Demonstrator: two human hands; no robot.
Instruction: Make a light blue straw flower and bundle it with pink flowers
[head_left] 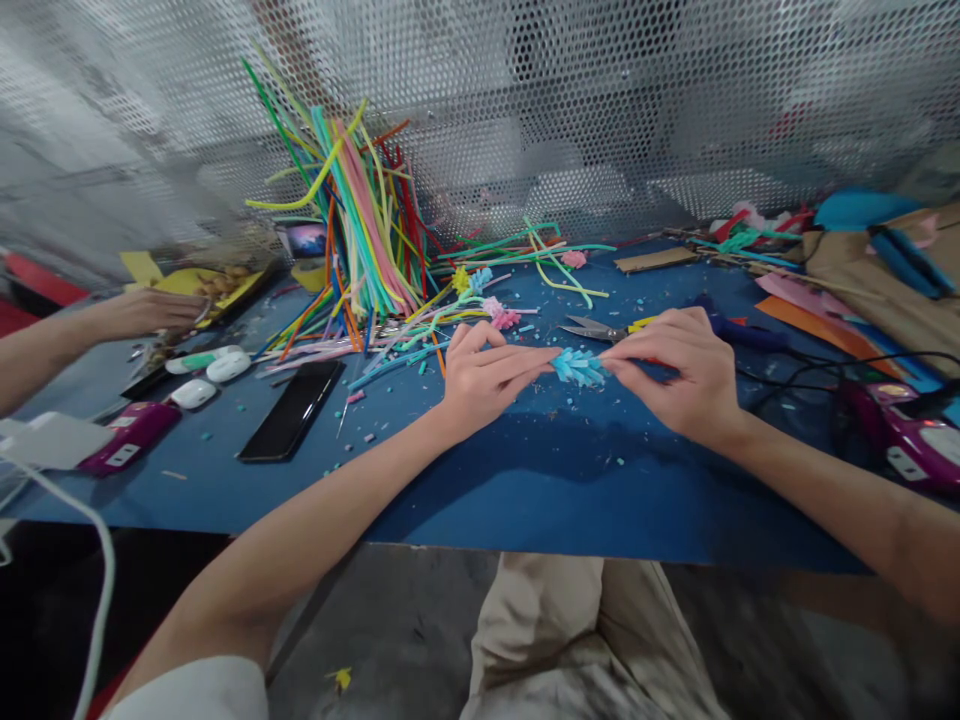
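Between my two hands is a light-blue flower [577, 367] with many short petals, seemingly made of pipe cleaner pieces. The fingertips of my left hand [487, 375] pinch its left end. On the right end, the thumb and forefinger of my right hand [679, 370] are closed. The flower is held just above the table's blue top. Scissors [596, 329] with open blades lie behind it, their handles partly hidden by my right hand. Small pink flowers [501, 312] and a yellow flower [460, 280] rest beyond my left hand.
A tall bunch of coloured pipe cleaners [364, 220] stands against the perforated metal screen [600, 110]. A black phone [292, 412] and white earbud cases [227, 366] lie at left. Another person's hand [146, 312] reaches in there. Purple power strips [139, 435] sit at both sides, with cables.
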